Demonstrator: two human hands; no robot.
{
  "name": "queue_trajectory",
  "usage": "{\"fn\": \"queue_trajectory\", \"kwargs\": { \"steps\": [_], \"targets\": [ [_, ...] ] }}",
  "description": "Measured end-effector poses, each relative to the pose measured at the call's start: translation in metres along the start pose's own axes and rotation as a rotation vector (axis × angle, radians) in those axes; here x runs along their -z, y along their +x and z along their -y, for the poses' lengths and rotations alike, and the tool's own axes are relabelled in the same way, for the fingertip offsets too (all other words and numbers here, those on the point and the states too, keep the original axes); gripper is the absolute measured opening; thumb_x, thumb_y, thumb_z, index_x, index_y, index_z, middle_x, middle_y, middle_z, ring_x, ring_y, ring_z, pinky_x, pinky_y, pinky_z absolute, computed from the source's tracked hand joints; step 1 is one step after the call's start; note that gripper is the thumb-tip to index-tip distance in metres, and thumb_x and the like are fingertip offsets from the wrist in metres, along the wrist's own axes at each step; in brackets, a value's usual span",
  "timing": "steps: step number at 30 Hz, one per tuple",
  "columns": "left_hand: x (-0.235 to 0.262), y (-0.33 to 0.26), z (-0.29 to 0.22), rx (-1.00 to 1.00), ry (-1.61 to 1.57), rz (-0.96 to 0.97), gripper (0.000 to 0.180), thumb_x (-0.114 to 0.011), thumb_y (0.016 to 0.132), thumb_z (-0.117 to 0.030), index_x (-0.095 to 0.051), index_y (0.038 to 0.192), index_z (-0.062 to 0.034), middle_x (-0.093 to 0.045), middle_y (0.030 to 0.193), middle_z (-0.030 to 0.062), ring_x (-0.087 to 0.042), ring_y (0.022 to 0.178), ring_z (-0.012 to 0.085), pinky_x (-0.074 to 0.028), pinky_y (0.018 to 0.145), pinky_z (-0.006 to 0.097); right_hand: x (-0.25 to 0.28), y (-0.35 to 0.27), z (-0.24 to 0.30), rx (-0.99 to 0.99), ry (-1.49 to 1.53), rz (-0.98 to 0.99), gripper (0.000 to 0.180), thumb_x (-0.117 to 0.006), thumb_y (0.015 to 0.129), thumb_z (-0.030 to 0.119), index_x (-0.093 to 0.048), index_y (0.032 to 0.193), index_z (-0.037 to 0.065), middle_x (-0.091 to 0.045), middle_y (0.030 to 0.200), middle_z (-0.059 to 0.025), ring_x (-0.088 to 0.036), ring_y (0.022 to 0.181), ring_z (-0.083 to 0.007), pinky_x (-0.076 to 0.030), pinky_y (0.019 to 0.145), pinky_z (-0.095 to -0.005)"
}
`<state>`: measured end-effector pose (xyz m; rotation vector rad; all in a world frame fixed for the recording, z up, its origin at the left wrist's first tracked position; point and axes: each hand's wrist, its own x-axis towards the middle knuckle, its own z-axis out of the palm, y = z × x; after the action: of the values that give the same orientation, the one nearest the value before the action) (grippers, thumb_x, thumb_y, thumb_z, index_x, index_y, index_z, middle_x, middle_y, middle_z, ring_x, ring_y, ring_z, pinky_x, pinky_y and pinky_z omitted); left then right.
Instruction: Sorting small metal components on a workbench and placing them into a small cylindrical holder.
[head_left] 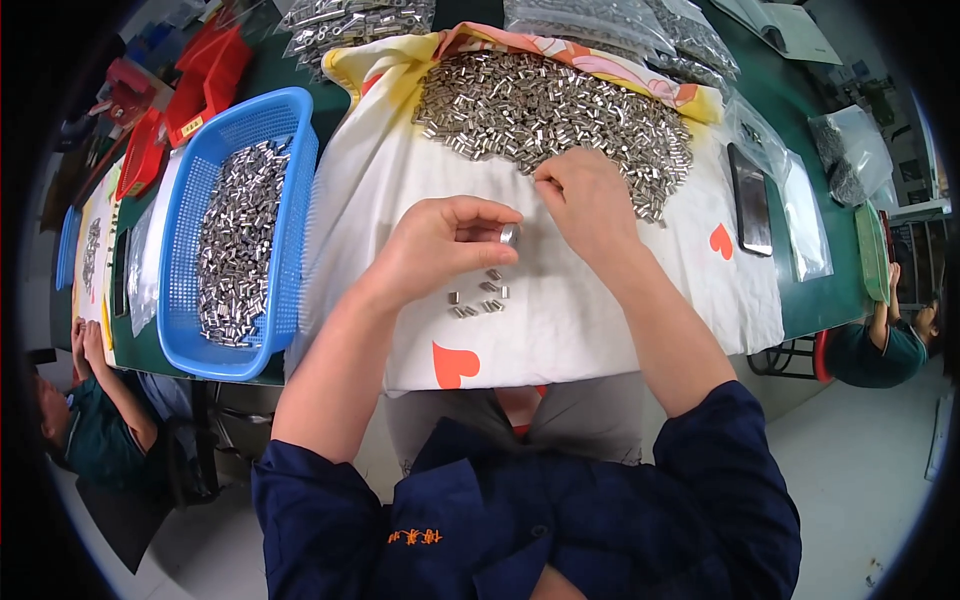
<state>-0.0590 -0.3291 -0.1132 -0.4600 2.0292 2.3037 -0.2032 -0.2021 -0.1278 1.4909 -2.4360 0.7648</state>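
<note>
Between the thumb and fingers of my left hand (440, 240) is a short silver metal sleeve (510, 235), held over the white cloth (600, 330). My right hand (588, 200) is at the near edge of a wide heap of small metal sleeves (560, 110). Its fingers are curled together, and whatever they pinch is hidden. Several loose sleeves (492, 305) lie on the cloth below my left hand, apart from the heap.
On the left stands a blue plastic basket (300, 200) with many metal sleeves in it. Bags of metal parts (590, 25) line the back. A phone (750, 200) lies at the right. Red bins (210, 80) stand far left. Other people sit at both sides.
</note>
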Motion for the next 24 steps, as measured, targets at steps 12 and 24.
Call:
{"fn": "queue_trajectory", "kwargs": {
  "steps": [12,24],
  "targets": [
    [0.003,0.003,0.004,-0.101,-0.107,-0.043,0.033,-0.067,0.071,-0.002,-0.057,0.102,0.0029,-0.059,0.084,0.0024,-0.055,0.075,0.0057,-0.045,0.068,0.018,0.031,-0.009,0.024,-0.182,0.806,0.258,0.009,-0.061,0.07,0.005,-0.061,0.079,0.002,-0.059,0.073,-0.0057,-0.055,0.063,-0.0106,-0.045,0.06,-0.0224],
    [0.002,0.003,0.01,-0.091,-0.042,-0.129,0.034,-0.069,0.07,-0.004,-0.058,0.102,0.0031,-0.062,0.082,0.0039,-0.056,0.074,0.0066,-0.045,0.065,0.019,0.021,-0.017,0.034,0.043,0.43,0.089,0.007,-0.062,0.07,0.007,-0.061,0.075,0.003,-0.061,0.074,-0.0076,-0.059,0.065,-0.0179,-0.047,0.06,-0.0281]
  ]
}}
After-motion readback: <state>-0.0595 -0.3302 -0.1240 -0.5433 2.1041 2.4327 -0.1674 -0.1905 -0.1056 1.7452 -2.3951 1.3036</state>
